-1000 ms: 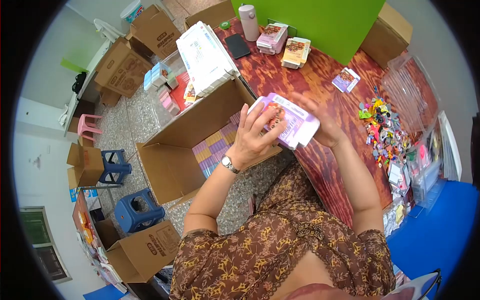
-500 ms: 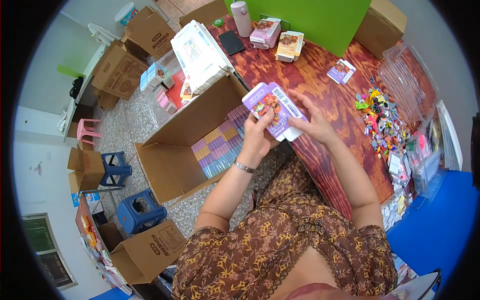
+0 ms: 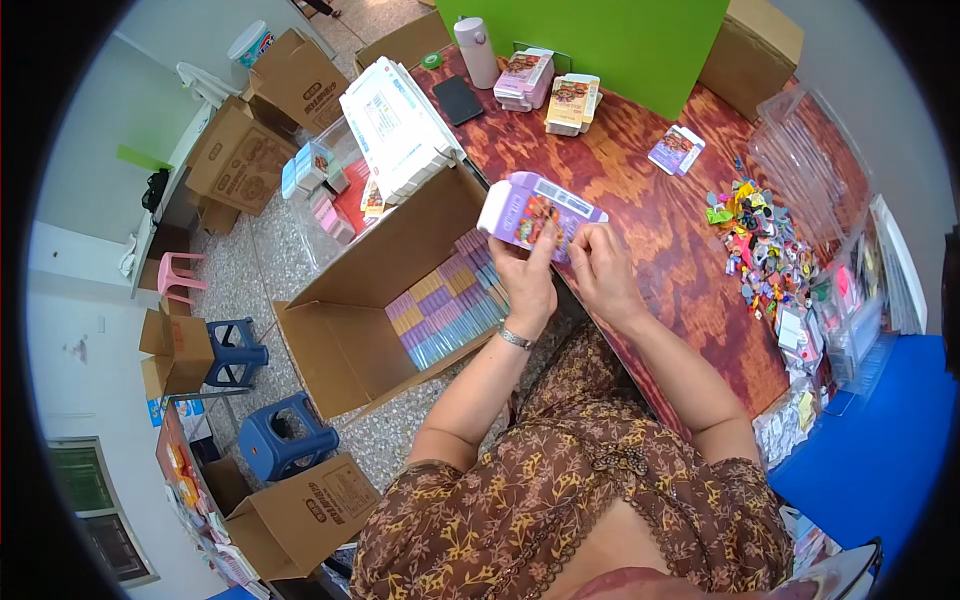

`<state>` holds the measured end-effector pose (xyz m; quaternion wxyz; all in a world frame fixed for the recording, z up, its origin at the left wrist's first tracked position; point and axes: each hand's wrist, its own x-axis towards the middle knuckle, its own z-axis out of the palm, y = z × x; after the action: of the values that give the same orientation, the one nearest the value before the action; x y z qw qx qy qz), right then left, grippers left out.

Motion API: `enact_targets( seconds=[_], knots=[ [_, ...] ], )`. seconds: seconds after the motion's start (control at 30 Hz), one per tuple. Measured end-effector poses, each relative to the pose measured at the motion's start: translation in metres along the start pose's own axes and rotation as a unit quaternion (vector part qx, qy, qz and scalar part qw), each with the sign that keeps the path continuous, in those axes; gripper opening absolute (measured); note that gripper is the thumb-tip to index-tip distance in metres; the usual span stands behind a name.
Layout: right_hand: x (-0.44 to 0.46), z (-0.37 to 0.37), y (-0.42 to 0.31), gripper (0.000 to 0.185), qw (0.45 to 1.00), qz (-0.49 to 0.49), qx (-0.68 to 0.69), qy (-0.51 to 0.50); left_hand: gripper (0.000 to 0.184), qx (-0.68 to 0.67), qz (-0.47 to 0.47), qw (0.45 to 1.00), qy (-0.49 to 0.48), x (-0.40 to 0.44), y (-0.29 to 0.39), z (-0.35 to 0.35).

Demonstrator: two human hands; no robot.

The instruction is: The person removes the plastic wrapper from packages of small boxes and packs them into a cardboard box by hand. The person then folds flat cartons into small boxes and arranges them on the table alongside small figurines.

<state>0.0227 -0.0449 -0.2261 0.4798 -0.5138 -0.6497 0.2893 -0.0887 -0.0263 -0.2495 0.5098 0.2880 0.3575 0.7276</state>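
A small purple and white cardboard box [image 3: 521, 208] with a colourful picture is held up over the table's near edge. My left hand [image 3: 530, 285] grips it from below, thumb across its printed front. At its right end, the curled fingers of my right hand [image 3: 603, 268] pinch the box's edge; the fingertips are partly hidden. A flat purple packet [image 3: 676, 150] lies farther back on the table. Below my left hand stands a large open carton [image 3: 345, 345], with rows of small purple, yellow and blue boxes [image 3: 450, 300] inside.
On the red-brown table [image 3: 640, 210] are a heap of small colourful pieces [image 3: 765, 245], pink boxes [image 3: 524, 80], yellow boxes [image 3: 573, 104], a phone [image 3: 457, 100] and a bottle [image 3: 477, 52]. White flat boxes [image 3: 400, 120] are stacked at left. Blue stools [image 3: 285, 437] stand on the floor.
The purple box has turned in my hands, its right end now lower and its barcode side facing up. My right hand has moved down and closed its spread fingers on the box's end.
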Motion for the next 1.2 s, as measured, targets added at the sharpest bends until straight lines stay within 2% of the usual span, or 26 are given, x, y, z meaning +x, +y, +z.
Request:
enact_targets(
  seconds=[0.07,0.13,0.17,0.27,0.37,0.5,0.6,0.67,0.7,0.83,0.93,1.03,1.1,1.2],
  knots=[
    [-0.003,-0.002,0.004,0.015,0.968,0.089,0.233,-0.028,0.044,-0.02,-0.052,0.998,0.029,0.006,0.003,-0.004],
    [0.0,-0.016,-0.017,0.014,0.934,0.106,0.335,-0.06,0.042,-0.044,-0.132,0.987,0.075,0.016,0.01,-0.01],
    [0.001,-0.022,-0.026,0.013,0.912,0.114,0.386,-0.073,0.039,-0.054,-0.135,0.986,0.076,0.021,0.0,-0.026],
    [0.015,-0.022,-0.024,0.012,0.987,0.078,0.113,-0.079,0.037,-0.017,-0.087,0.994,0.068,0.012,0.013,-0.016],
    [0.016,-0.002,-0.011,0.01,0.995,0.008,-0.095,-0.036,0.042,0.002,-0.018,0.999,0.036,0.007,-0.002,-0.013],
    [0.01,0.011,0.001,0.013,0.987,-0.08,-0.137,-0.036,0.046,0.022,0.029,0.999,0.007,0.003,-0.002,-0.01],
    [0.006,0.004,0.0,0.014,0.991,-0.063,-0.113,-0.045,0.044,0.017,0.02,1.0,0.002,0.006,0.002,-0.007],
    [0.003,0.0,0.002,0.013,0.994,0.04,0.071,-0.077,0.043,-0.001,-0.012,1.0,0.008,0.004,0.005,-0.008],
    [0.003,-0.002,0.002,0.013,0.978,0.091,0.162,-0.091,0.042,-0.017,-0.035,0.999,0.008,0.004,0.008,-0.009],
    [0.006,-0.01,-0.003,0.01,0.935,0.095,0.333,-0.078,0.039,-0.038,-0.094,0.995,0.02,0.005,0.014,-0.007],
    [-0.002,-0.016,-0.013,0.014,0.927,0.072,0.353,-0.102,0.036,-0.084,-0.148,0.984,0.048,0.015,0.019,-0.011],
    [-0.009,-0.025,0.006,0.019,0.89,0.117,0.43,-0.099,0.036,-0.137,-0.218,0.965,0.051,0.026,0.033,-0.019],
    [-0.011,-0.029,0.017,0.021,0.911,0.11,0.379,-0.12,0.042,-0.148,-0.246,0.957,0.035,0.031,0.041,-0.025],
    [-0.009,-0.035,0.022,0.02,0.932,0.102,0.32,-0.135,0.041,-0.142,-0.294,0.944,0.056,0.024,0.053,-0.025]
  ],
)
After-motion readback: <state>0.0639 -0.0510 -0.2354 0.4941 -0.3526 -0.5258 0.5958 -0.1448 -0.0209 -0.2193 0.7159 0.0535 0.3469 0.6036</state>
